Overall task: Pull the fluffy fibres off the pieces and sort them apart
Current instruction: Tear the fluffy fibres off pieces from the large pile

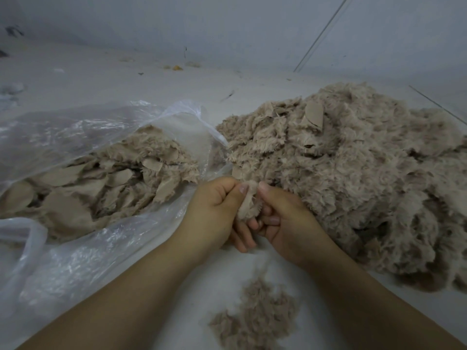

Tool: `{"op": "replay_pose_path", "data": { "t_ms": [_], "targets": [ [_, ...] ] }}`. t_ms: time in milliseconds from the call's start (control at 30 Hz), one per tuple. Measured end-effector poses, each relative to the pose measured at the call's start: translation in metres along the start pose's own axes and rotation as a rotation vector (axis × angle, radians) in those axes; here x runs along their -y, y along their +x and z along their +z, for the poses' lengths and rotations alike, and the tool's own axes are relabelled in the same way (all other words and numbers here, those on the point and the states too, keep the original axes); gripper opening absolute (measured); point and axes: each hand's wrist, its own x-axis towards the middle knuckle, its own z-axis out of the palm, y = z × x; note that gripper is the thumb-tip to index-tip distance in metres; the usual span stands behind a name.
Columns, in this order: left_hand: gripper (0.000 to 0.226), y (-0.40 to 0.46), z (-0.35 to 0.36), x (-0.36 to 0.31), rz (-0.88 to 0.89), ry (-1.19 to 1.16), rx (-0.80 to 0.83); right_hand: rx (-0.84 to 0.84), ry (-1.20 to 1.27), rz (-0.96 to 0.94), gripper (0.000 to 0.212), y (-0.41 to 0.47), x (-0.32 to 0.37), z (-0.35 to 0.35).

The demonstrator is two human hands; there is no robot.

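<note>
No writing, label, brand, number or sign can be read anywhere in the view.
</note>
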Motion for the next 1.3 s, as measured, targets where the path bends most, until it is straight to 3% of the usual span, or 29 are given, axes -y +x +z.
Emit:
{"op": "replay_pose_path", "data": {
  "t_ms": [67,233,333,467,533,733,800,900,1033,1100,1200,1300],
  "targets": [
    [0.031,-0.0007,0.0009,0.0016,0.018,0.040,-0.029,0.031,-0.050,0.006,0.026,-0.0001,0.0001,0.0010],
    [0.034,0.0008,-0.0021,0.0026,-0.042,-0.024,-0.043,-0.018,-0.026,0.024,0.053,0.0027,-0.0007,0.0004],
    [0.031,0.0017,-0.0030,0.0027,-0.065,-0.043,-0.043,-0.021,0.016,0.012,0.045,0.0023,-0.0004,0.0026],
    [0.026,0.0032,-0.0047,0.0039,0.078,0.238,-0.197,-0.060,-0.039,-0.002,0.020,0.0030,-0.0019,0.0030],
    [0.019,0.0039,-0.0034,0.0049,0.066,0.231,-0.205,-0.068,-0.033,0.006,0.025,0.0026,-0.0022,0.0024],
    [0.037,0.0073,-0.0072,0.0016,-0.014,0.137,-0.222,-0.115,0.042,0.024,0.027,0.0024,-0.0012,0.0058],
    [0.034,0.0067,-0.0054,0.0013,-0.015,0.140,-0.204,-0.070,0.049,0.021,0.024,0.0004,0.0004,0.0044],
    [0.029,0.0053,-0.0004,0.0027,0.019,0.172,-0.189,0.007,-0.049,0.035,0.038,-0.0016,0.0030,0.0046],
    [0.031,0.0053,-0.0007,0.0016,-0.008,0.071,-0.207,-0.087,-0.074,0.046,0.010,0.0009,-0.0007,0.0045],
    [0.037,0.0049,-0.0014,0.0006,0.003,0.070,-0.190,-0.075,-0.074,0.028,0.015,0.0003,-0.0011,0.0050],
    [0.052,0.0053,-0.0008,0.0027,0.013,0.246,-0.152,0.006,-0.104,-0.016,0.019,-0.0025,0.0012,0.0070],
    [0.033,0.0089,-0.0029,0.0091,-0.008,0.241,-0.208,-0.009,-0.075,-0.005,0.016,-0.0024,-0.0002,0.0056]
  ]
}}
